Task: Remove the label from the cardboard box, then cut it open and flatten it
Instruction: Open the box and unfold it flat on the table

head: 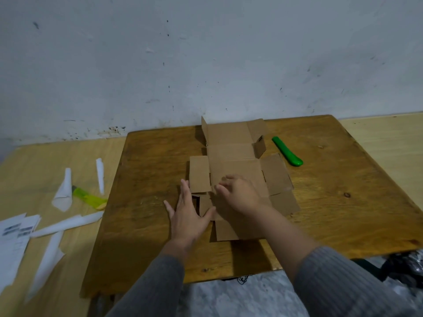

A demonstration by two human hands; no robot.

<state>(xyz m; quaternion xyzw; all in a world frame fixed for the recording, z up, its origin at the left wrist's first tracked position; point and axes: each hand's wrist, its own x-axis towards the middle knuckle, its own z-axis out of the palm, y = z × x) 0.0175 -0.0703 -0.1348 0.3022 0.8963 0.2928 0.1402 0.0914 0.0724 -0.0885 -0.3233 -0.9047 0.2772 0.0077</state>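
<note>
Brown corrugated cardboard is lying spread out near the middle of the frame: the cardboard box (238,170), cut open, is resting mostly flat on a dark wooden board (142,179), with a few flaps at its far end standing up toward the wall. The left hand (187,216) is lying palm down with its fingers spread wide, gripping nothing, over the box's near left flaps and the board just beside them. The right hand (240,195) is pressing down on the centre panel with its fingers loosely curled and slightly blurred, and it too is holding nothing. Grey knitted sleeves are covering both forearms in the lower part of the frame.

A green utility knife (288,151) is lying on the board right of the box, apart from it. At the left of the frame, on the lighter table (34,161), torn white paper strips (66,225) are lying scattered, a printed label (13,232) is sitting at the far left edge, and a yellow-green cutter (89,197) is lying partly under one curled strip.
</note>
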